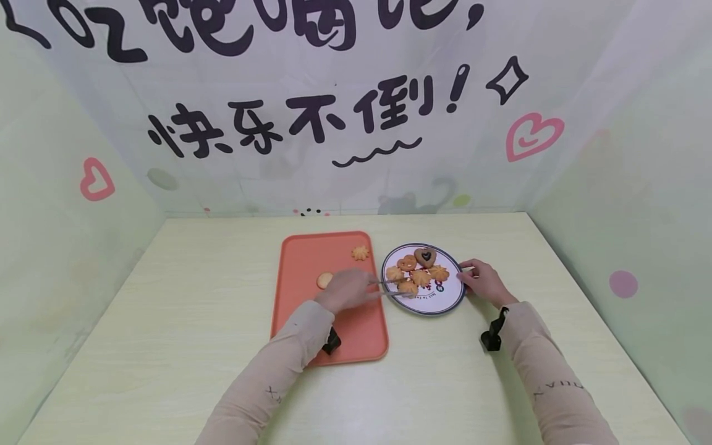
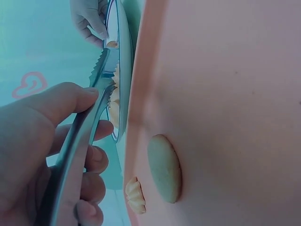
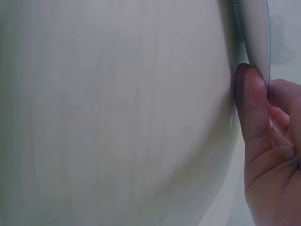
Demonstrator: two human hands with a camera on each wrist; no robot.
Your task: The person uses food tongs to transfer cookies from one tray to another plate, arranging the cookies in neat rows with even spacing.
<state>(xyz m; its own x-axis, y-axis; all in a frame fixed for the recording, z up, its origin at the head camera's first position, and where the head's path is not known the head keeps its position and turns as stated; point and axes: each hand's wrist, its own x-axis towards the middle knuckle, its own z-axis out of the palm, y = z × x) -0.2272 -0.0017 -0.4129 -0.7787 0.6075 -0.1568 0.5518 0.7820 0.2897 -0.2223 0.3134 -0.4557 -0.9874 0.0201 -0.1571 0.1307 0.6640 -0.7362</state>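
My left hand [image 1: 346,292] grips metal tongs [image 2: 75,141], thumb on one arm and fingers round the other. Their serrated tips reach over the near left side of a white plate [image 1: 431,307] with a dark blue rim, close to the cookies there. On that plate lie several cookies, among them a brown heart-shaped cookie [image 1: 426,257] and a swirled flower-shaped cookie [image 1: 408,288]. My right hand [image 1: 486,283] pinches the plate's right rim. Beneath my left hand is an orange tray [image 1: 361,343], bearing a round flat cookie [image 2: 164,168] and a flower-shaped cookie [image 1: 360,253].
A pale wooden table [image 1: 200,321] carries the tray and plate side by side. A printed back cloth [image 1: 356,185] rises behind it, with further cloth walls at left and right. A black wrist mount [image 1: 492,337] hangs at my right sleeve.
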